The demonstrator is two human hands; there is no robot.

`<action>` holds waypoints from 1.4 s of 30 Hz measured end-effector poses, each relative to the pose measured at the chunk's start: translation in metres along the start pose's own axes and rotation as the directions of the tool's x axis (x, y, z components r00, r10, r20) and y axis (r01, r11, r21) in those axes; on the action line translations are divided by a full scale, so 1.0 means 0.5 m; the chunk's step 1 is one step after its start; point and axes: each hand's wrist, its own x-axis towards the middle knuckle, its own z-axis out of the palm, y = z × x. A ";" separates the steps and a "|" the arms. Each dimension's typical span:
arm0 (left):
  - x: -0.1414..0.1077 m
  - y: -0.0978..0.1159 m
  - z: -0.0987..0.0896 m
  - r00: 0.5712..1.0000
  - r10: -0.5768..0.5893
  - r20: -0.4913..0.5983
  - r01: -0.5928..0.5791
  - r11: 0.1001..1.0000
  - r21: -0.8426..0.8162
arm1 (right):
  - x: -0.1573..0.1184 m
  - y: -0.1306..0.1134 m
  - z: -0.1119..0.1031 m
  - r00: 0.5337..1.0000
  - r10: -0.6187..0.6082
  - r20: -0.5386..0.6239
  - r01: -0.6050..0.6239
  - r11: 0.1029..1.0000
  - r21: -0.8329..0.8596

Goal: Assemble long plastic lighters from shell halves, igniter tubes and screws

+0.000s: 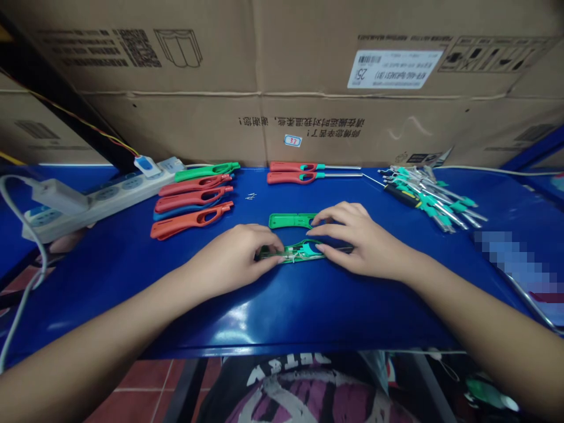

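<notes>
In front of me on the blue table lies an opened green gas lighter body, a half shell with a turquoise trigger and small inner parts showing. My left hand pinches its left end between thumb and fingers. My right hand is curled over its right end, the thumb against the trigger and the index finger just behind. Part of the lighter's tube side is hidden under that hand. Just beyond lies the matching green shell half, its right end behind my right fingers.
Several red lighter shells and a green one are stacked at left beside a white power strip. Small screws lie nearby. Two red lighters, a screwdriver and a pile of metal tubes sit farther back, before a cardboard box.
</notes>
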 end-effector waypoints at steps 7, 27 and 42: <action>-0.002 0.003 0.005 1.000 -0.016 0.006 0.016 1.000 -0.002 | -0.001 -0.011 -0.010 0.977 -0.127 0.173 0.140 0.988 -0.068; 0.007 -0.001 0.010 0.988 -0.151 -0.026 0.146 0.979 -0.141 | -0.010 -0.023 -0.007 0.922 -0.071 0.380 0.077 0.997 0.000; 0.009 -0.005 0.005 0.992 -0.127 -0.008 0.124 0.978 -0.168 | -0.009 -0.032 -0.018 0.927 -0.090 0.365 0.087 0.996 0.025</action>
